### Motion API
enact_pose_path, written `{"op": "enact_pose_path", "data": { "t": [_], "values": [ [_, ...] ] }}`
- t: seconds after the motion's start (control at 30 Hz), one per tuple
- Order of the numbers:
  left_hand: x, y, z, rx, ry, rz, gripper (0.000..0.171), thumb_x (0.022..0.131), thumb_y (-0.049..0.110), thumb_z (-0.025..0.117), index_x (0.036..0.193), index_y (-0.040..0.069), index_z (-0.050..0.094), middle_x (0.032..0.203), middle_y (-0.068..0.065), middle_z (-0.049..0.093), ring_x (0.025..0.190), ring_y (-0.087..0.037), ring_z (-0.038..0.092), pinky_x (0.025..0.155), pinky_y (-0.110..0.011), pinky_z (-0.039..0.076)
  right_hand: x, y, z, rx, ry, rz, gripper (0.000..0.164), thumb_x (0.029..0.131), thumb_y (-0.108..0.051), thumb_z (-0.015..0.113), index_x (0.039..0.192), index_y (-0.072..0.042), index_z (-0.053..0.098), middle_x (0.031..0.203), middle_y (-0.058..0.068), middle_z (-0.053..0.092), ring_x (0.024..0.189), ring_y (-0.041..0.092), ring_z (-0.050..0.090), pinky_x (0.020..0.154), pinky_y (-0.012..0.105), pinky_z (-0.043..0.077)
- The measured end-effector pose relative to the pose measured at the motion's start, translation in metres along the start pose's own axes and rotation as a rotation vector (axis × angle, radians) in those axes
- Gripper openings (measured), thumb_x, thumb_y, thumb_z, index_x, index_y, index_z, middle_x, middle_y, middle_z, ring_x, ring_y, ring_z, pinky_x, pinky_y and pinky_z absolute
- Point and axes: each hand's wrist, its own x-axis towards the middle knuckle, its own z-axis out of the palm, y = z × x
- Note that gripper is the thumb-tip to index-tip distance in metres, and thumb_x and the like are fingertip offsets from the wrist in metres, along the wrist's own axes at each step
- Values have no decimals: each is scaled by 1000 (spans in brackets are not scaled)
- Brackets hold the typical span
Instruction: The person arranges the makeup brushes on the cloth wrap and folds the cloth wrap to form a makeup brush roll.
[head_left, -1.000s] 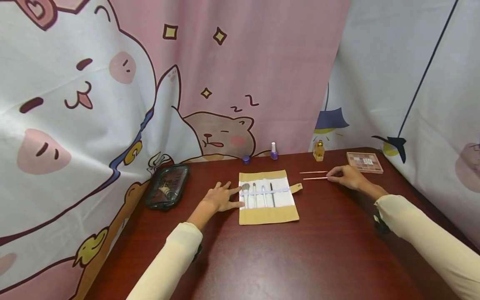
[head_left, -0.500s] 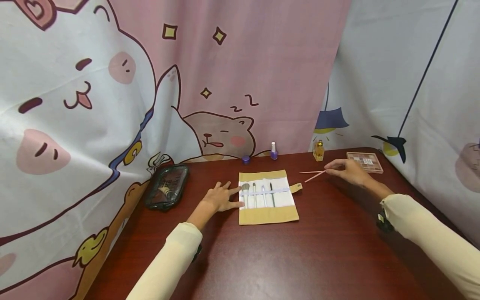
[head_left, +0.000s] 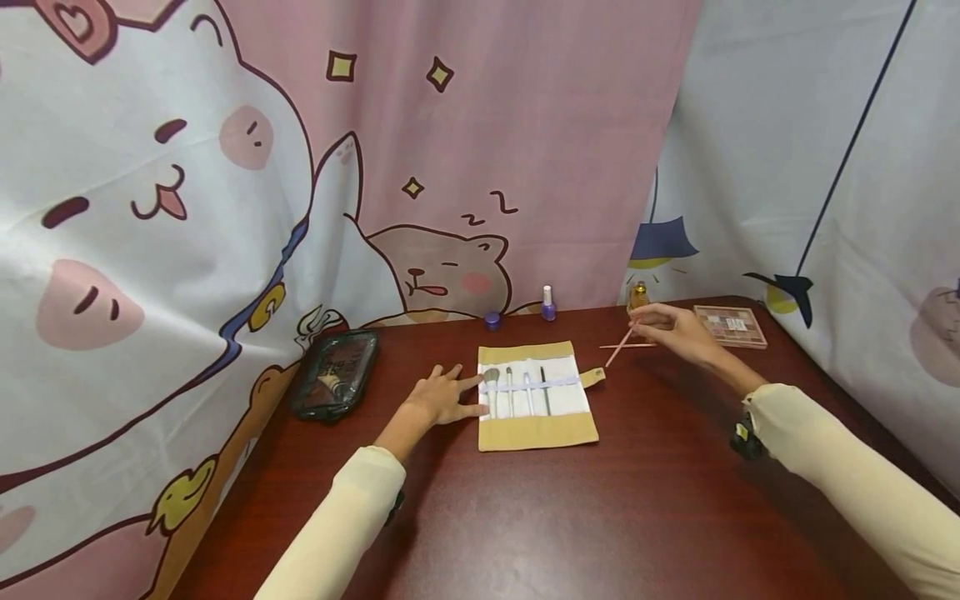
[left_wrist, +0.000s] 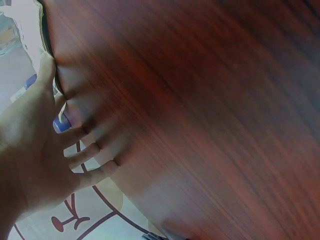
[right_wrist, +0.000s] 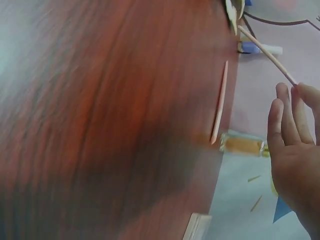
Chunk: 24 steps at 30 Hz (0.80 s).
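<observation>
The right hand [head_left: 678, 335] pinches a thin pink wooden-looking stick [right_wrist: 270, 58].
It tilts near the flat tan and white cloth brush roll [head_left: 538, 432]; the left hand [head_left: 437, 397], fingers spread, touches the roll's left edge.

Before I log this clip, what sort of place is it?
Probably a table laid out for makeup, seemingly indoors: brushes in a cloth roll, purple nail polish and a cartoon-print curtain behind.

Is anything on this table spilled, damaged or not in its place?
Nothing looks spilled or damaged. One pink stick lies loose to the right of the brush roll, outside the lilac band that crosses the brushes.
</observation>
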Motion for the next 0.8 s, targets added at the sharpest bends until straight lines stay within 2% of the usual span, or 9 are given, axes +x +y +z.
{"op": "enact_pose_path", "data": {
  "t": [0.1,0.23,0.47,0.67,0.8],
  "values": [
    [-1,0,-1,-5,0,-1,81,93,82,43,162,41,34,168,-12,32,144,-38,38,100,-53,50,6,-4,5,86,-10,23,35,102,-10,67,135,3,64,122,25,71,101,10,73,77,28,60],
    [-1,0,-1,-10,-3,-1,81,93,82,43,162,41,34,168,-13,31,143,-38,38,100,-53,50,14,-11,13,153,-36,-1,36,103,-5,64,137,7,61,124,27,70,99,13,74,76,27,60],
    [-1,0,-1,-2,3,3,81,93,82,44,162,42,34,168,-12,32,144,-38,38,100,-54,50,31,-25,29,132,-51,7,32,103,-11,67,131,3,66,120,19,73,103,25,73,78,28,60],
    [0,-1,1,3,9,2,81,92,84,42,162,43,34,168,-12,32,144,-38,39,98,-52,51,44,-32,47,131,-67,-36,26,102,-8,66,125,4,70,120,28,71,101,29,74,76,24,59],
    [2,-2,2,4,14,1,81,92,84,42,162,43,33,168,-12,32,142,-37,39,97,-51,52,50,-36,57,133,-71,-59,24,102,-6,65,124,5,71,118,26,72,99,31,74,77,31,61]
  ]
}}
